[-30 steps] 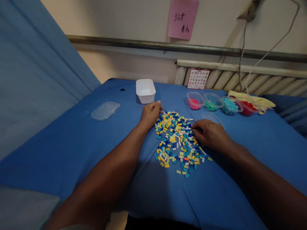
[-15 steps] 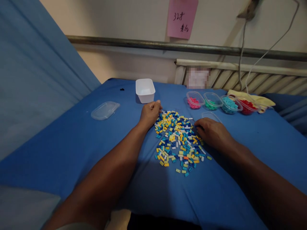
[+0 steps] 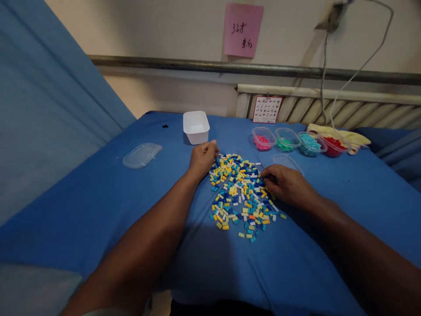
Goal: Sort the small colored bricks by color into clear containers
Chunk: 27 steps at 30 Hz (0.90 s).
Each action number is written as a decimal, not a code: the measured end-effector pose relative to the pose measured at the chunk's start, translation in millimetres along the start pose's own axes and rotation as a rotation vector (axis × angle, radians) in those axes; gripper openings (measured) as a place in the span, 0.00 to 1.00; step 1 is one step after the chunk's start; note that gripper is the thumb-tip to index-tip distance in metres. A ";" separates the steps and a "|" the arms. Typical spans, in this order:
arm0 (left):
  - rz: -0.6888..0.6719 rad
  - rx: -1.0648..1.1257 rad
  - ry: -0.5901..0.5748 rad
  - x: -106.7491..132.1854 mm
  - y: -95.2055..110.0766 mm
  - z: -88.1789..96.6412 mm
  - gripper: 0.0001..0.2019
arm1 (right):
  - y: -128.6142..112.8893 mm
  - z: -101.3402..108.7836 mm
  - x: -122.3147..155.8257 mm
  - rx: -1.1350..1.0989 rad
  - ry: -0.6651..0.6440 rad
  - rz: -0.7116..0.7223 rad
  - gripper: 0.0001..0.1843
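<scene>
A heap of small plastic bricks (image 3: 241, 193) in yellow, blue, white and turquoise lies spread on the blue cloth (image 3: 98, 193). My left hand (image 3: 202, 158) rests at the heap's upper left edge, fingers curled into a loose fist; what it holds, if anything, is hidden. My right hand (image 3: 286, 184) lies at the heap's right edge, fingertips pinched down among the bricks. A white tub (image 3: 196, 127) stands just beyond my left hand. An empty clear dish (image 3: 285, 161) sits just behind my right hand.
Four clear dishes stand in a row at the back right: pink bricks (image 3: 263, 138), green bricks (image 3: 287, 140), turquoise bricks (image 3: 309, 145), red bricks (image 3: 333, 147). A clear lid (image 3: 142, 155) lies at the left. Blue fabric rises on the left; a radiator and wall close the back.
My right hand shifted slightly along the heap's right edge and its fingertips are again down among the bricks. The left hand stayed put. The camera tilted a little.
</scene>
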State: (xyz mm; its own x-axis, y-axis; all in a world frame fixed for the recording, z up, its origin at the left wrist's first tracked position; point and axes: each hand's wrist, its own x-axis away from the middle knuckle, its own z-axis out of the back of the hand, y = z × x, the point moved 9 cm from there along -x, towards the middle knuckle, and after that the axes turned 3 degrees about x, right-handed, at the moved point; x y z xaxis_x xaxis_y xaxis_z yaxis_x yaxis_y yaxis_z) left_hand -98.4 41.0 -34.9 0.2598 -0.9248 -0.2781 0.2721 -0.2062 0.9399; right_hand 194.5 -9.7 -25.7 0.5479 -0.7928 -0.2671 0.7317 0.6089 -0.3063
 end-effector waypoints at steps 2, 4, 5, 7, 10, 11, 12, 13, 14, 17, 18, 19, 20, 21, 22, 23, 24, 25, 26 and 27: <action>0.006 0.006 0.003 0.3 0.5 0.2 0.25 | 2.3 5.0 0.3 -0.031 0.010 0.018 0.12; 0.014 0.015 0.008 0.5 0.7 0.2 0.25 | 14.3 18.3 1.7 -0.053 0.066 -0.006 0.13; 0.014 0.015 0.009 0.6 1.1 0.2 0.25 | 24.6 27.1 3.3 -0.052 0.108 -0.042 0.13; 0.009 0.009 0.005 0.7 2.3 -0.3 0.24 | 49.6 43.3 8.5 -0.030 0.173 -0.145 0.14; 0.007 0.006 0.002 0.8 4.0 -0.5 0.25 | 78.8 51.4 16.1 0.003 0.149 -0.251 0.15; 0.011 0.008 0.003 0.9 4.3 -0.3 0.25 | 83.5 50.1 17.5 0.003 0.122 -0.257 0.15; 0.015 0.009 0.006 1.0 4.6 0.0 0.25 | 86.0 48.0 18.4 0.003 0.094 -0.257 0.15; 0.017 0.009 0.007 1.2 4.9 0.2 0.25 | 87.0 45.5 18.7 0.006 0.070 -0.253 0.14; 0.017 0.009 0.007 1.3 5.4 0.2 0.25 | 87.1 43.1 18.8 0.013 0.051 -0.251 0.14; 0.021 0.012 0.013 1.4 4.6 0.8 0.26 | 86.3 38.6 18.0 0.033 0.023 -0.258 0.14; 0.024 0.011 0.014 1.2 3.6 1.0 0.26 | 86.6 38.1 17.9 0.035 0.022 -0.264 0.14; 0.025 0.008 0.016 0.9 2.6 1.2 0.26 | 87.1 37.8 18.0 0.035 0.022 -0.269 0.14; 0.021 0.005 0.016 0.6 1.9 1.3 0.26 | 87.7 37.3 18.2 0.033 0.018 -0.273 0.14; 0.013 -0.002 0.011 0.1 1.8 1.1 0.26 | 88.3 36.9 18.5 0.028 0.015 -0.275 0.14; 0.001 -0.009 0.007 -0.3 2.0 0.9 0.26 | 89.0 36.6 19.0 0.023 0.011 -0.274 0.15; -0.009 -0.014 0.003 -0.8 2.3 0.8 0.26 | 89.6 36.5 19.6 0.017 0.010 -0.274 0.15; -0.016 -0.017 0.000 -1.2 2.6 0.7 0.26 | 90.3 36.6 20.1 0.009 0.009 -0.272 0.15; -0.019 -0.018 0.001 -1.6 2.7 0.8 0.26 | 91.0 36.7 20.7 0.002 0.009 -0.272 0.16; -0.015 -0.017 0.002 -1.9 2.5 0.8 0.26 | 92.0 37.1 21.3 0.000 0.010 -0.275 0.16; -0.010 -0.014 0.004 -2.1 2.3 0.9 0.26 | 93.2 37.5 21.8 0.004 0.010 -0.280 0.16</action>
State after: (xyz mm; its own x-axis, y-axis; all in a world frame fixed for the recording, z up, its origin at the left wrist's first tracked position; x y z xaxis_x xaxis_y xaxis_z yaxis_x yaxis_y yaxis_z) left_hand -99.2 42.1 -32.0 0.2607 -0.9213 -0.2886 0.2878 -0.2112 0.9341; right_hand 289.8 28.7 -25.8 0.3197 -0.9300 -0.1813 0.8558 0.3656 -0.3659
